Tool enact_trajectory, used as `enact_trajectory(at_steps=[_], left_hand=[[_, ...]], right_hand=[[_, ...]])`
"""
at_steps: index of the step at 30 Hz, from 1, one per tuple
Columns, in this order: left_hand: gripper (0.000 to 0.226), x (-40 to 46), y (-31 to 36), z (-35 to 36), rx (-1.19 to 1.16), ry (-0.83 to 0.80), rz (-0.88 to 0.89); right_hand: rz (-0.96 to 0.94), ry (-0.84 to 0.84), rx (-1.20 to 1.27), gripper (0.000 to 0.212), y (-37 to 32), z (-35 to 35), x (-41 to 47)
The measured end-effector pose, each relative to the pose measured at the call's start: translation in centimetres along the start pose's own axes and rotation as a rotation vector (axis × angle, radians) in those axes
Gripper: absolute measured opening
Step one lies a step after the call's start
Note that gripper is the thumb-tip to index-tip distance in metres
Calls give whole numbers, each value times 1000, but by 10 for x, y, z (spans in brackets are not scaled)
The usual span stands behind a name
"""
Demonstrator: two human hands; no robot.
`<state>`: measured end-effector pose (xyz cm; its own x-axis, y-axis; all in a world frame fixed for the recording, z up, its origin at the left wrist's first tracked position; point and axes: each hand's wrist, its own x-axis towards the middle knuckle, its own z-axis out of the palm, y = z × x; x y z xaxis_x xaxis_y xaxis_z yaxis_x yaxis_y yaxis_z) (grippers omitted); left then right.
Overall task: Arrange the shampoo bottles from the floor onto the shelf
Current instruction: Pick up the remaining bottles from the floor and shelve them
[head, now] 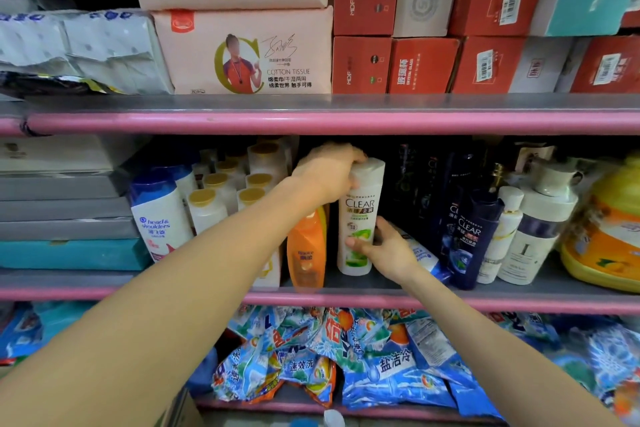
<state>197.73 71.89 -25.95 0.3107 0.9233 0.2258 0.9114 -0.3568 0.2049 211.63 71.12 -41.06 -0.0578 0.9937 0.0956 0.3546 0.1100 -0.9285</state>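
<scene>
A single head camera faces the shelf (332,123) front-on from close range, angled slightly downward.

Grey metal shelving (311,102) with pink front rails (346,123), dark behind the stock.

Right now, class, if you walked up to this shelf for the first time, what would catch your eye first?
Two bare arms reach into the middle shelf: the left hand grips the cap of a white Clear shampoo bottle, the right hand steadies its lower body. An orange bottle stands just left of it, dark Clear bottles to the right.
</scene>
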Motion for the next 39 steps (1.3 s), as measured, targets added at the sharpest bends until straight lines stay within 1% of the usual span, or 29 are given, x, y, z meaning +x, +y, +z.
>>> enact_trajectory(at_steps=[5,12,19,26,28,30,32,34,36,39], left_hand=[[48,12,-4,1,-26,-27,-30],[46,14,-12,7,-25,28,-26],[44,16,-16,8,-28,53,-39],[47,16,-21,13,-24,75,-23],[47,15,-21,15,-17,74,-25],[48,14,-21,16,-17,67,-21],[48,12,-21,15,-23,68,-13],[52,8,-19,16,-5,66,-9],[54,4,-15,16,54,59,0],[58,-2,-8,12,195,79,22]], right_hand=[[-6,36,-11,50,2,5,6],[7,40,9,52,-1,9,11],[33,4,12,54,-5,10,16],[35,14,-37,50,-9,12,17],[17,4,-122,51,-8,8,16],[-9,11,-306,56,-5,-1,12],[18,29,-628,66,1,-14,5],[94,-1,-940,70,7,-29,-1],[155,-81,-1044,71,14,-40,-8],[149,-119,-1063,71,21,-47,-15]])
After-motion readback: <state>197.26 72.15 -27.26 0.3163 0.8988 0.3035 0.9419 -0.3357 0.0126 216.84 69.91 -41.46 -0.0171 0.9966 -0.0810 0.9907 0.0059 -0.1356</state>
